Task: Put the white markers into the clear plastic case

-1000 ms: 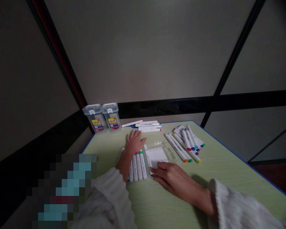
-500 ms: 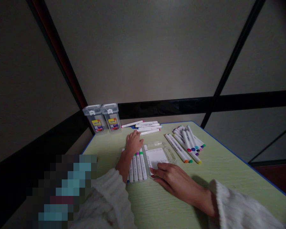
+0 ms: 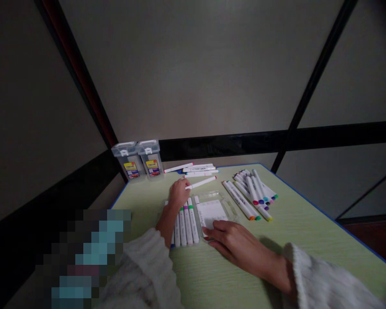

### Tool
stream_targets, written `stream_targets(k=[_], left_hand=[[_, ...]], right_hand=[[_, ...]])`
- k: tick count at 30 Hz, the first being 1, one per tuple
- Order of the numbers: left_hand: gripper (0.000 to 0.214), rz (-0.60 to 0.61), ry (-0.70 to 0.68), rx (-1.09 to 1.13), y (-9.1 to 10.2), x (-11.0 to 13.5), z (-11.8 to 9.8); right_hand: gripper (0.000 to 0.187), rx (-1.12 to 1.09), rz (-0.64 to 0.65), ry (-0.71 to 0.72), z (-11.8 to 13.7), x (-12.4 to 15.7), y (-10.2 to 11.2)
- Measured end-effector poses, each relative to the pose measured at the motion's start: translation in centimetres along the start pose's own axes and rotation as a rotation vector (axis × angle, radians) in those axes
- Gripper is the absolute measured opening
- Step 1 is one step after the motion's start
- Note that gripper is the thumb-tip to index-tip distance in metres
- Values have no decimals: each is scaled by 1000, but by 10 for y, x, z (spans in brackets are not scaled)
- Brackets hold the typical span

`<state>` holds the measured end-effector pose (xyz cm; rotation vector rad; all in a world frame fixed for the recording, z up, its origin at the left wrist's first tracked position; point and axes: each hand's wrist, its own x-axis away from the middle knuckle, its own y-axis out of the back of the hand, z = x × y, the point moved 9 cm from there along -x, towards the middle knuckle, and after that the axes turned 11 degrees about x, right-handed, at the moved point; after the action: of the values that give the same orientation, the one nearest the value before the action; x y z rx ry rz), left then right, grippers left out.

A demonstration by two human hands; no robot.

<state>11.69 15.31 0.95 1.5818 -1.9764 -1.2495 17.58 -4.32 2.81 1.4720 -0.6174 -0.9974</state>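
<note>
My left hand (image 3: 179, 192) is closed on one end of a white marker (image 3: 202, 183) with a red tip, which points away to the right. Below that hand lies a row of white markers (image 3: 187, 225) with green and purple bands, partly covered by my wrist. My right hand (image 3: 229, 238) has its fingers on the near edge of a clear plastic case (image 3: 209, 195). Inside the case a white card (image 3: 212, 211) shows, and a single marker stands along its left side. The thumb's hold on the case is partly hidden.
Two clear lidded boxes (image 3: 153, 161) with yellow labels stand at the back left. Several markers (image 3: 199, 168) lie along the table's back edge. Another pile of markers (image 3: 254, 191) with coloured ends lies to the right on the pale green table (image 3: 296, 227).
My left hand has closed on the red-tipped marker and drawn its near end slightly toward me, away from the markers at the back. My right hand stays on the case.
</note>
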Motion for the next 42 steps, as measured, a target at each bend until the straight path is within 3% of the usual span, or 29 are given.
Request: stream_targets(k=[7, 15, 20, 27, 33, 42], left_hand=[[13, -15, -10, 53, 1, 2, -1], [11, -149, -14, 365, 10, -3, 4], [7, -256, 121, 666, 17, -4, 17], [5, -345, 351, 1208, 12, 4, 33], [11, -410, 473, 1372, 14, 13, 36], [10, -467, 520, 1445, 15, 16, 41]], right_hand=[[26, 12, -6, 5, -1, 0, -2], [27, 23, -5, 10, -1, 0, -2], [26, 28, 0, 10, -1, -1, -3], [26, 29, -18, 18, 0, 1, -3], [26, 37, -4, 21, 0, 0, -4], [26, 23, 1, 35, 0, 1, -5]])
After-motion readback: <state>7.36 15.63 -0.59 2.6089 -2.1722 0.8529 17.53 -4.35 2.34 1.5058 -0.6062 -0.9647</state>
